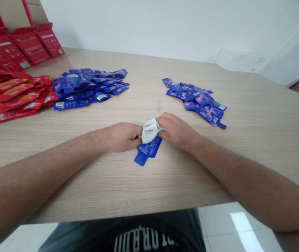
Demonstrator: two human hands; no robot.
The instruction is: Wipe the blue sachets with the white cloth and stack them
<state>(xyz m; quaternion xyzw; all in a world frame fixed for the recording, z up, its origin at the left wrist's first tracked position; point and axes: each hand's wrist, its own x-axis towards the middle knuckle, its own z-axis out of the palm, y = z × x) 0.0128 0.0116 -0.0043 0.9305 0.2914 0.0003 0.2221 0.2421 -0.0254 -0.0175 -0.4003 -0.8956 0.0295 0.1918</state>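
My left hand (120, 137) and my right hand (176, 131) meet at the middle of the wooden table (256, 140). Both are closed on one flat blue carton (148, 151), whose white inner side bulges up between my fingers while a blue flap points toward me. A stack of flat blue cartons (89, 87) lies at the far left. A smaller heap of blue and purple cartons (198, 101) lies to the far right of my hands.
Flat red cartons (13, 96) are piled at the left edge, with opened red boxes (20, 47) behind them. A white wall runs behind the table. The table's front edge lies close to my lap, and white floor tiles (241, 227) show below.
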